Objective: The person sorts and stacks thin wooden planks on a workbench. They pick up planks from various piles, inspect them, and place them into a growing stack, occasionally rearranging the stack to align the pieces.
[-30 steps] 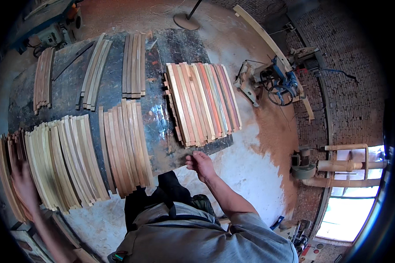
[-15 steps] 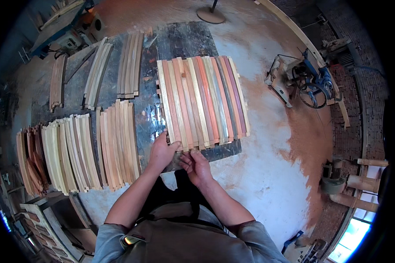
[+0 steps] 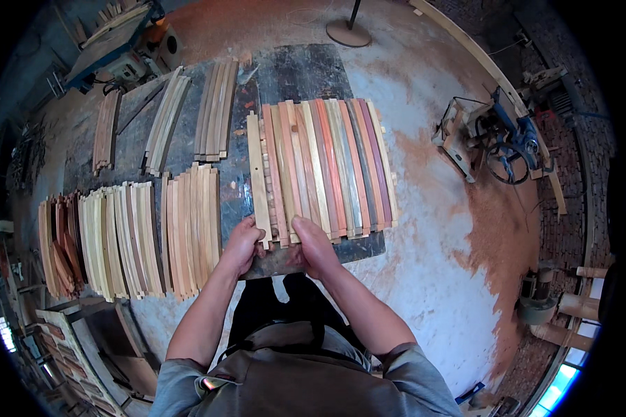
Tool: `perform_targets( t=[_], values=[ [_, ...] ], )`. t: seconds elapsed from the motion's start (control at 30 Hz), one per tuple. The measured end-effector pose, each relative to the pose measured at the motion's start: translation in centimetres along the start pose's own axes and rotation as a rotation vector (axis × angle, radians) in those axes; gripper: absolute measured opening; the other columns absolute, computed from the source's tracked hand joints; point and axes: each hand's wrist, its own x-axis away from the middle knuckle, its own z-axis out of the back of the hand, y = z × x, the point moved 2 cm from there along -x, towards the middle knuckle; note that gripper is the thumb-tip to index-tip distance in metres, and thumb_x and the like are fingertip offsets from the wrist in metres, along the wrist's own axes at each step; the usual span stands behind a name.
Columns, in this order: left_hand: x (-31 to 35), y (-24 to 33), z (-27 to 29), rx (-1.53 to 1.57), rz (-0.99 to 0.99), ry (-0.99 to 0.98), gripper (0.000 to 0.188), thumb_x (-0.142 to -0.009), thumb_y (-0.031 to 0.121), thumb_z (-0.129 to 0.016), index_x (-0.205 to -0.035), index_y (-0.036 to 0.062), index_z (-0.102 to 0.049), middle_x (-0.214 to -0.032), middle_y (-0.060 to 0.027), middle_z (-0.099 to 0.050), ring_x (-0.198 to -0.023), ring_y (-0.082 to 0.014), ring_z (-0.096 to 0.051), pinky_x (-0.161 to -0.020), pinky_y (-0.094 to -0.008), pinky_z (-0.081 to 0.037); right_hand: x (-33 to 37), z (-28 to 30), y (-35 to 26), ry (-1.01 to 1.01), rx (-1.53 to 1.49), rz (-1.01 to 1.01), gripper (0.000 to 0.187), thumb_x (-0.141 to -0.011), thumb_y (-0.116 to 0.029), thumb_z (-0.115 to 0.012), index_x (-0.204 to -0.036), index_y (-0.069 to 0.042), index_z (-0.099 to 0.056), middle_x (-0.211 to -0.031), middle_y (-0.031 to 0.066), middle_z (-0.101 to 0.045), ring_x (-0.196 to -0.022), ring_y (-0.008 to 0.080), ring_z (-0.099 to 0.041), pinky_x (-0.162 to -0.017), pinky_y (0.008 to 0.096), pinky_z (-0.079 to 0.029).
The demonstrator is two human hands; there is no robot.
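A row of wooden strips [image 3: 335, 167] in pale, pink, orange, grey and purple tones lies side by side on a dark worktable [image 3: 299, 69], with more pieces showing underneath. My left hand [image 3: 241, 244] is closed on the near end of a pale wooden strip [image 3: 257, 174] with a small dark spot, which lies slightly apart at the row's left edge. At the row's near edge, my right hand [image 3: 314, 247] has its thumb on top of a tan strip's end and its fingers curled below, partly hidden.
Sorted bundles of pale strips [image 3: 122, 236], reddish-tan strips [image 3: 191, 229] and dark strips [image 3: 62, 243] lie left on the table. Smaller bundles [image 3: 215, 111] lie behind. A machine with a handwheel [image 3: 508, 161] stands right; a wooden cabinet [image 3: 83, 354] stands lower left.
The leftmost pale strip has shifted left, opening a gap beside the row. My left hand moved left with it, and my right thumb has come onto the strip ends.
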Motion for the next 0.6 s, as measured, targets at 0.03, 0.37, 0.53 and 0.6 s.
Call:
perform_targets(
  t=[0.03, 0.37, 0.53, 0.6],
  values=[
    [0.1, 0.0, 0.4, 0.033, -0.006, -0.011, 0.02, -0.089, 0.005, -0.048, -0.108, 0.0044, -0.053, -0.083, -0.0086, -0.063, -0.058, -0.0185, -0.061, -0.044, -0.0273, -0.047, -0.5, -0.1, -0.1, -0.007, 0.145, 0.041, 0.031, -0.101, -0.035, -0.052, -0.107, -0.005, -0.056, -0.077, 0.006, -0.06, -0.054, 0.0151, -0.059, -0.051, 0.032, -0.051],
    [3.5, -1.5, 2.1, 0.182, -0.045, 0.188, 0.012, -0.095, 0.009, -0.047, -0.106, 0.0073, -0.05, -0.084, -0.0047, -0.06, -0.063, -0.0139, -0.058, -0.049, -0.0266, -0.045, 2.2, -3.4, 3.2, -0.156, 0.337, 0.186, 0.028, -0.104, -0.024, -0.044, -0.118, -0.004, -0.058, -0.079, 0.001, -0.059, -0.06, 0.0078, -0.051, -0.054, 0.0228, -0.046],
    [5.3, -5.5, 3.6, 0.064, -0.152, 0.232, 0.013, -0.099, 0.01, -0.043, -0.111, 0.0073, -0.048, -0.09, -0.0051, -0.06, -0.065, -0.0126, -0.058, -0.05, -0.0265, -0.046, 1.0, -4.0, 7.2, -0.113, 0.428, 0.032, 0.027, -0.103, -0.026, -0.046, -0.111, -0.003, -0.059, -0.083, 0.0038, -0.062, -0.065, 0.011, -0.057, -0.057, 0.0259, -0.048],
    [5.7, -7.1, 4.0, 0.027, -0.18, 0.277, 0.014, -0.1, 0.013, -0.043, -0.113, 0.0069, -0.048, -0.093, -0.0048, -0.06, -0.067, -0.0118, -0.057, -0.051, -0.0263, -0.047, 0.5, -3.8, 8.2, -0.085, 0.507, -0.073, 0.03, -0.101, -0.025, -0.05, -0.117, -0.001, -0.058, -0.091, 0.0081, -0.065, -0.075, 0.0155, -0.062, -0.063, 0.0292, -0.05]
  ],
)
